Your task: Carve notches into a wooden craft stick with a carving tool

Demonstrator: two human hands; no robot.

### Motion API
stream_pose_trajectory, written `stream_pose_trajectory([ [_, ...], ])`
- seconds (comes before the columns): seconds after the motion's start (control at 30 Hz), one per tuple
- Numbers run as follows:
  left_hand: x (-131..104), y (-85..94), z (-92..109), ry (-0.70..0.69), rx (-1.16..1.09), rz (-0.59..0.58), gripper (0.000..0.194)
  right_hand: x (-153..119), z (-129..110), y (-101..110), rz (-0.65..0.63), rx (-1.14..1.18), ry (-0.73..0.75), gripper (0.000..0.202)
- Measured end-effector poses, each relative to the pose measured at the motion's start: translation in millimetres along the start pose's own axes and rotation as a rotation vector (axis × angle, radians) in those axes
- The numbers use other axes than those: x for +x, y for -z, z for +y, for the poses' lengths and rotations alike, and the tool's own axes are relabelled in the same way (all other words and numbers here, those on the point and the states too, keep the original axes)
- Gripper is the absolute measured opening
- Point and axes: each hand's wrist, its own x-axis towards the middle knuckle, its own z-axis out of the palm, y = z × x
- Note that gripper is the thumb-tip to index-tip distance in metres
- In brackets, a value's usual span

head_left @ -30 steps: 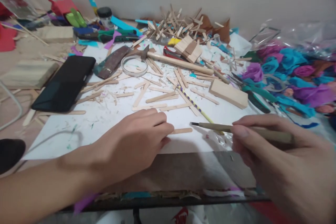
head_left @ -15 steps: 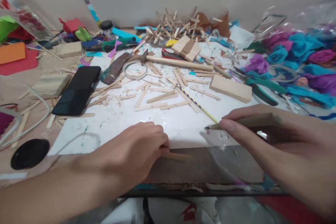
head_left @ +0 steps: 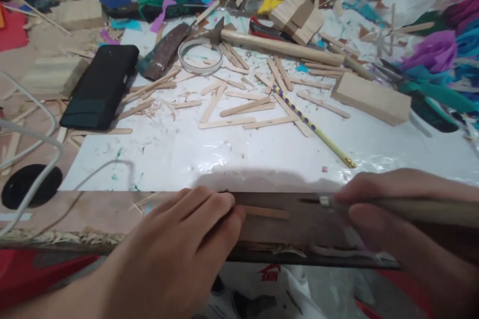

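My left hand (head_left: 194,239), fingers together, presses a flat wooden stick (head_left: 266,212) onto the brown strip at the table's front edge. The stick's free end points right. In my right hand (head_left: 389,229) is a wooden-handled tool (head_left: 422,210) with a thin dark tip, held a little right of the stick and not touching it. Motion blurs this hand. Beyond it a yellow pencil (head_left: 331,147) with purple spots lies on the white sheet (head_left: 179,159), among scattered wooden sticks (head_left: 239,123).
A black phone (head_left: 101,87) and white cable (head_left: 48,134) lie at the left. Farther back are a hammer (head_left: 277,45), a tape ring (head_left: 200,56), a wooden block (head_left: 370,97) and green-handled pliers (head_left: 437,102). A black round lid (head_left: 32,185) sits front left.
The view has tilted down and come closer. My right hand has brought the tool from over the white sheet to the brown strip. My left hand still holds the stick.
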Motion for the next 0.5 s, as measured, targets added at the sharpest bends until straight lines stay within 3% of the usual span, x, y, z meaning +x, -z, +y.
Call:
stream_pose_trajectory([
  [0.1,5.1,-3.3,2.6,0.011,0.036,0.009,0.036,-15.3,-5.6,-7.0,-0.034,-0.020,0.106,0.016],
  [0.23,12.4,-5.2,4.6,0.006,0.007,0.001,0.031,-21.2,-14.0,-9.4,-0.005,0.083,0.087,0.014],
  [0.37,17.0,4.7,8.3,-0.027,0.058,0.153,0.028,-12.2,-24.1,-6.2,-0.063,0.085,0.095,0.016],
  [0.43,20.5,14.4,10.5,-0.080,0.099,0.258,0.029,-7.4,-32.0,-7.3,-0.108,0.246,0.026,0.016],
  [0.5,25.6,23.7,11.7,-0.101,0.110,0.289,0.031,-4.1,-40.2,-10.2,-0.168,0.520,-0.157,0.015],
])
